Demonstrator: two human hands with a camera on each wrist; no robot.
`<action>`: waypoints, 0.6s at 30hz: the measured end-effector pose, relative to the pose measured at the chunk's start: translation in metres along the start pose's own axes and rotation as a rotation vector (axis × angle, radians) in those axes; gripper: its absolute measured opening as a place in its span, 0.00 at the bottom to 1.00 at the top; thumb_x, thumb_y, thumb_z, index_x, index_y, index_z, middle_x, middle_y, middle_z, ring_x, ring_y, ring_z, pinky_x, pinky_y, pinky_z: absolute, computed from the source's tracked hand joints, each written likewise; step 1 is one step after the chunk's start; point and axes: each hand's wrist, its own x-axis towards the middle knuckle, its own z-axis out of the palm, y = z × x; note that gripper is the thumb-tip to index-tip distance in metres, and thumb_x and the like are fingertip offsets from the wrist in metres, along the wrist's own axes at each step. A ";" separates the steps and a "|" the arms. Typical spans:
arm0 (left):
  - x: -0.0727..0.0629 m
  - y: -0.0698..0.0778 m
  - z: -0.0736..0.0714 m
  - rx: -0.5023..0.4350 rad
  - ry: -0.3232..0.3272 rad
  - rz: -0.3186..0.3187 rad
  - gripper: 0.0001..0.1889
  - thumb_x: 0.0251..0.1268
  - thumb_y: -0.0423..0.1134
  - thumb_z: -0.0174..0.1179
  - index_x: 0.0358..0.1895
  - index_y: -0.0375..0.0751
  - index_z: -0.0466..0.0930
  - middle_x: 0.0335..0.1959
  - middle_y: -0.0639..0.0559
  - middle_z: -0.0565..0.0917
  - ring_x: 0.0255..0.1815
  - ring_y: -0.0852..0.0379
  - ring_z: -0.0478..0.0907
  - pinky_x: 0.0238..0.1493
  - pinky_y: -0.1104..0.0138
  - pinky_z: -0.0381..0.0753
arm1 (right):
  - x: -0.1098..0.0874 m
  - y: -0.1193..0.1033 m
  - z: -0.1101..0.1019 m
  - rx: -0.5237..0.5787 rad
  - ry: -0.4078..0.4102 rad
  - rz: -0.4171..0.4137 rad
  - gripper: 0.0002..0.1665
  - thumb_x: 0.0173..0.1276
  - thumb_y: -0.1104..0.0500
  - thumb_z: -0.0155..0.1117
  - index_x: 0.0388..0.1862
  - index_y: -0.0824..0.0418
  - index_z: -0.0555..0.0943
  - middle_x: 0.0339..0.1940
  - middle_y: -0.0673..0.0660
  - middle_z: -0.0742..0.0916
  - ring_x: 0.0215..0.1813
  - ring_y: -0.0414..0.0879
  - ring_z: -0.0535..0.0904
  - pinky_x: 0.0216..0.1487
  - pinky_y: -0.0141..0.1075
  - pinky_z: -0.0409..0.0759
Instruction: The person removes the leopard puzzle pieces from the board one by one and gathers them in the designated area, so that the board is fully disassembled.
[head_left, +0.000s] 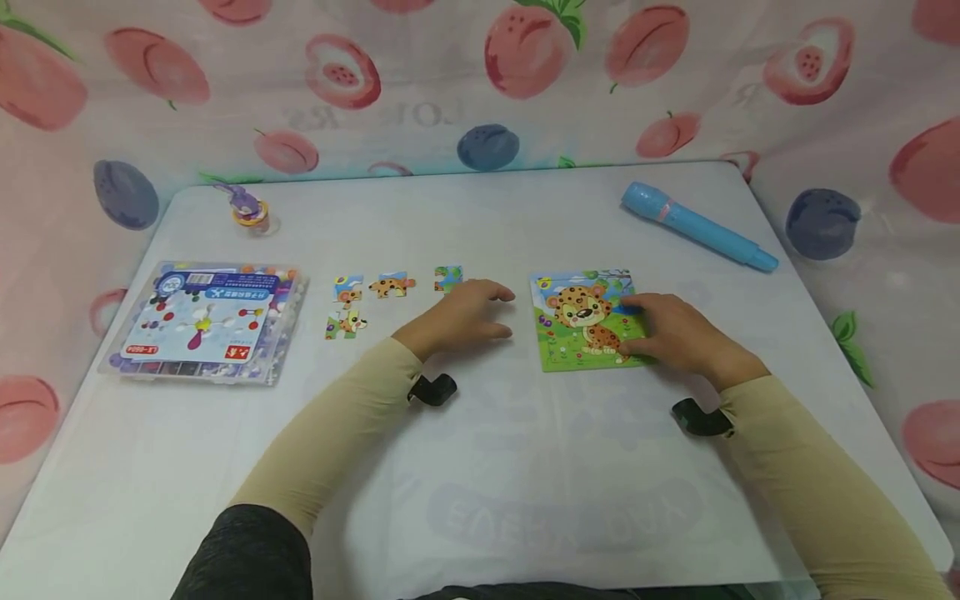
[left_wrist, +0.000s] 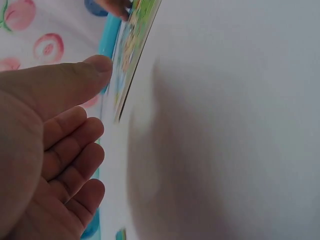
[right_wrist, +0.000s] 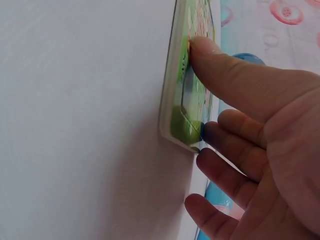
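Note:
A square jigsaw puzzle (head_left: 573, 354) with a cartoon leopard on a green and blue ground lies flat on the table. My right hand (head_left: 678, 337) is at its right side; in the right wrist view the thumb (right_wrist: 207, 47) rests on the picture face and the loosely bent fingers reach the board's edge. My left hand (head_left: 465, 317) is just over the table, left of the puzzle, with fingers spread and nothing held. Several loose puzzle pieces (head_left: 392, 285) lie to its left. One piece (head_left: 448, 277) sits right beyond the left fingers, partly hidden by them.
A clear plastic case (head_left: 202, 321) of coloured parts with a printed label lies at the left. Behind it stands a small purple figurine (head_left: 243, 204) on a round base. A blue tube (head_left: 697, 225) lies at the back right. Fruit-print cloth (head_left: 420, 83) hangs behind the white table (head_left: 525, 483).

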 end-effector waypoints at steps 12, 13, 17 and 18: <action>0.038 0.031 0.028 0.023 -0.044 0.066 0.34 0.63 0.43 0.70 0.69 0.33 0.70 0.62 0.45 0.78 0.68 0.49 0.68 0.70 0.64 0.62 | 0.001 0.000 -0.001 -0.001 -0.006 0.000 0.45 0.65 0.52 0.73 0.72 0.74 0.66 0.69 0.75 0.71 0.71 0.72 0.60 0.70 0.63 0.57; 0.041 0.033 0.030 0.019 -0.048 0.069 0.34 0.63 0.44 0.70 0.70 0.33 0.70 0.63 0.45 0.78 0.68 0.50 0.68 0.70 0.64 0.62 | 0.001 0.001 -0.001 -0.001 -0.006 0.000 0.45 0.65 0.52 0.73 0.72 0.73 0.66 0.69 0.75 0.71 0.71 0.72 0.60 0.70 0.63 0.57; 0.052 0.043 0.037 0.029 -0.068 0.077 0.37 0.64 0.45 0.69 0.72 0.34 0.67 0.67 0.45 0.75 0.72 0.49 0.65 0.72 0.66 0.59 | 0.001 0.001 -0.002 -0.003 -0.009 0.001 0.45 0.65 0.51 0.73 0.72 0.73 0.66 0.69 0.74 0.71 0.71 0.72 0.61 0.69 0.63 0.57; 0.055 0.045 0.039 0.033 -0.071 0.084 0.37 0.65 0.45 0.69 0.72 0.35 0.67 0.68 0.45 0.74 0.72 0.49 0.65 0.72 0.66 0.59 | 0.001 0.001 -0.003 -0.002 -0.011 0.000 0.45 0.65 0.51 0.73 0.72 0.73 0.66 0.69 0.74 0.71 0.71 0.72 0.61 0.69 0.63 0.57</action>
